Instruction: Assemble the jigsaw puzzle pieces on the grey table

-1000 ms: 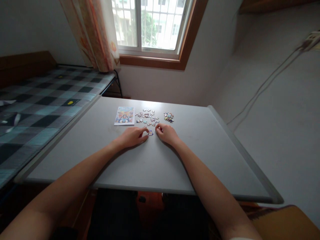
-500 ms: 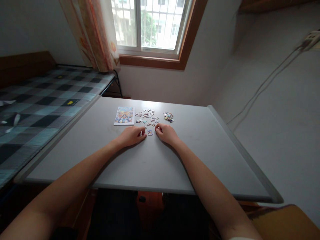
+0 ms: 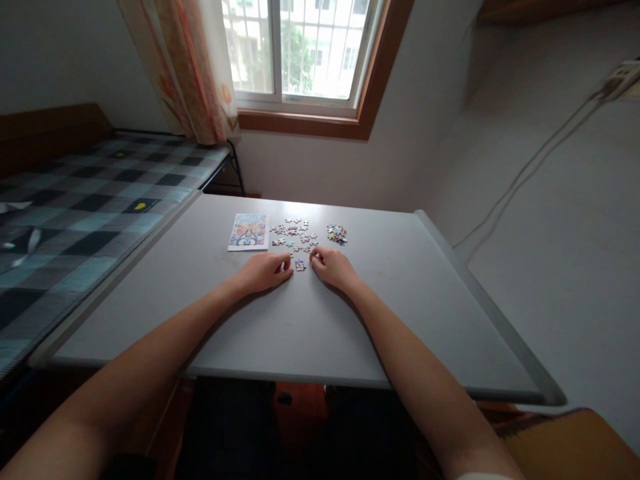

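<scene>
Left to right across the table [image 3: 350, 333]. Picture card [image 3: 249, 231] lies beyond and left of the left hand [image 3: 263, 272]. That hand rests palm down, fingers loosely curled, and holds nothing that I can see. Just right of its fingertips, in the gap between both hands, lies the small joined piece [image 3: 300, 265], flat, touched by neither hand. Loose pieces [image 3: 295, 235] are scattered just beyond it. Right hand [image 3: 333, 267] rests likewise, fingers curled; whether it pinches anything I cannot tell. Small heap [image 3: 337, 233] lies beyond it. My judgement: the piece is light, thin, stiff card that slides easily; pinch its edges, because the joint could part.
</scene>
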